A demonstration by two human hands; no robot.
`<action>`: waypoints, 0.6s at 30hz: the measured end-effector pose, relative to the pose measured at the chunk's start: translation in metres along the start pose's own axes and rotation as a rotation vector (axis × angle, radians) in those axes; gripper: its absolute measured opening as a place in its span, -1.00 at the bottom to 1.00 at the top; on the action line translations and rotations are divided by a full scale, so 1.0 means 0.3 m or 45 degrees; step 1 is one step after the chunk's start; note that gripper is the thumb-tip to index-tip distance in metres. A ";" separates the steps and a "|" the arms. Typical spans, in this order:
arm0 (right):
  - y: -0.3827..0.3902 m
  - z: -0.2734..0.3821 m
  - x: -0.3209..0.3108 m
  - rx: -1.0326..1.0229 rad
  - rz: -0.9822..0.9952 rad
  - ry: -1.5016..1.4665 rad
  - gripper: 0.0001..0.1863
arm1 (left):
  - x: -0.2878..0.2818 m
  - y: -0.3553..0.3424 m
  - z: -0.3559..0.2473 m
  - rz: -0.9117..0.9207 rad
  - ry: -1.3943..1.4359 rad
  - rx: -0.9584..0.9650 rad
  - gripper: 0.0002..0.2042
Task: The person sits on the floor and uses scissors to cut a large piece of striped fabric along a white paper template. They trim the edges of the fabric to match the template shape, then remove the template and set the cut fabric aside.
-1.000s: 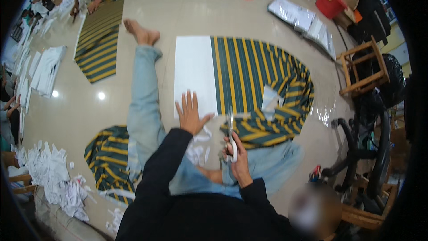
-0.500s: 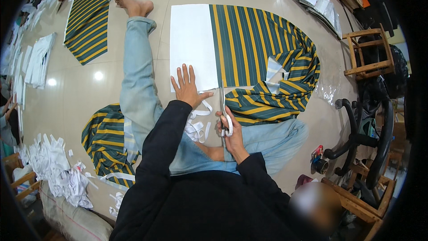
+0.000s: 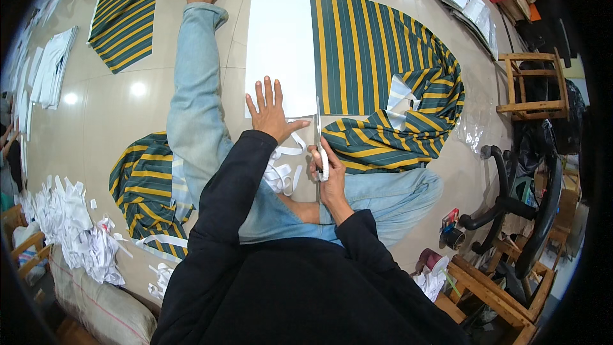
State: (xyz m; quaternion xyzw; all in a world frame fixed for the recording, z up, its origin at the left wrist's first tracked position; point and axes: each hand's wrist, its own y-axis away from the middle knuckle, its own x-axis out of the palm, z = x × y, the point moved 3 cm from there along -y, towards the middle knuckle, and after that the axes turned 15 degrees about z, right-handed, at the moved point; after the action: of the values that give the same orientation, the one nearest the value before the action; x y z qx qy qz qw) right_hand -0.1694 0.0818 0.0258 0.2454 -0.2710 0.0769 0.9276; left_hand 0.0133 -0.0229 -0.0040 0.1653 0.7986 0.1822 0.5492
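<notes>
My left hand point(image 3: 271, 114) lies flat with fingers spread on the lower end of a white panel point(image 3: 281, 38), with its thumb toward the scissors. A dark green and yellow striped fabric point(image 3: 348, 51) adjoins the panel on its right and bunches up at the far right. My right hand point(image 3: 332, 185) grips a pair of scissors point(image 3: 324, 165) by white-wrapped handles. Their narrow blades point away from me, at the seam between white and stripes near the lower edge. Whether the blades are apart is hard to see. White cut strips point(image 3: 280, 177) lie between my legs.
Another striped bundle point(image 3: 150, 185) lies left of my outstretched leg. A white scrap heap point(image 3: 76, 236) and a sack point(image 3: 99, 294) are at lower left. Another striped piece point(image 3: 128, 19) lies far left, beside a co-worker's hand. A wooden stool point(image 3: 533, 86) and a black chair base point(image 3: 511, 201) stand right.
The whole view has shifted a little, and the co-worker at upper left is now mostly out of frame. The scissors reach slightly farther along the seam. My left hand stays flat on the panel.
</notes>
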 end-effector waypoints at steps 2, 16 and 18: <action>0.001 0.004 0.003 0.009 -0.004 0.014 -0.36 | 0.003 -0.002 0.001 0.000 0.009 0.000 0.40; -0.006 0.005 -0.004 0.008 -0.031 0.027 -0.37 | 0.002 -0.006 0.002 0.037 -0.026 -0.013 0.41; -0.008 0.005 -0.003 0.020 -0.042 0.070 -0.38 | 0.003 -0.005 0.003 0.046 -0.024 -0.018 0.41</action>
State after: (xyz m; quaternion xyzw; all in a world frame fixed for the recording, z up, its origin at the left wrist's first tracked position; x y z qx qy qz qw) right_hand -0.1703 0.0790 0.0254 0.2550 -0.2405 0.0703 0.9339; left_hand 0.0137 -0.0239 -0.0057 0.1777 0.7890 0.1961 0.5544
